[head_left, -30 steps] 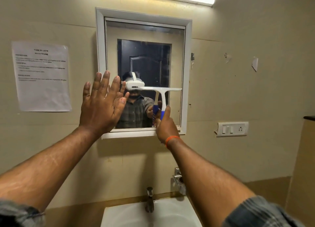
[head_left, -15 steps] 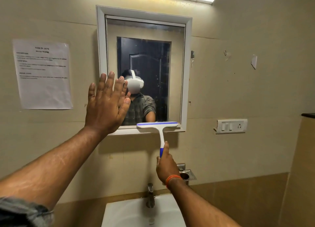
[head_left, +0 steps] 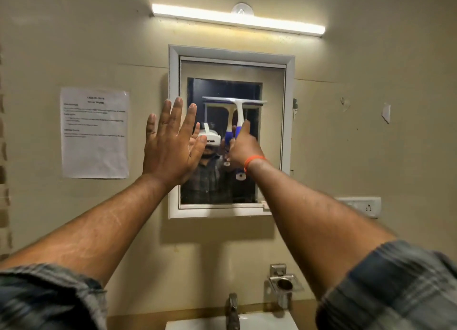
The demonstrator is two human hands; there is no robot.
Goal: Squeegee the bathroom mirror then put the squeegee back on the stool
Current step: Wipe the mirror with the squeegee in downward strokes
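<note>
A white-framed mirror [head_left: 272,136] hangs on the beige wall above the sink. My right hand [head_left: 243,147] grips the blue-and-white handle of a squeegee [head_left: 238,107], whose white blade lies level against the glass in the upper middle of the mirror. My left hand [head_left: 170,144] is flat, fingers spread, over the mirror's left frame edge; I cannot tell whether it touches. The glass reflects a person wearing a white headset, along with the squeegee. The stool is out of view.
A white sink [head_left: 259,323] with a metal tap [head_left: 232,310] sits below. A metal holder [head_left: 282,287] is fixed right of the tap. A paper notice [head_left: 95,133] hangs at left, a switch plate [head_left: 363,207] at right, a tube light [head_left: 237,20] above.
My right hand has lifted the squeegee from the mirror's bottom frame to the upper middle of the glass. The camera has tilted upward. My left hand stays at the left frame.
</note>
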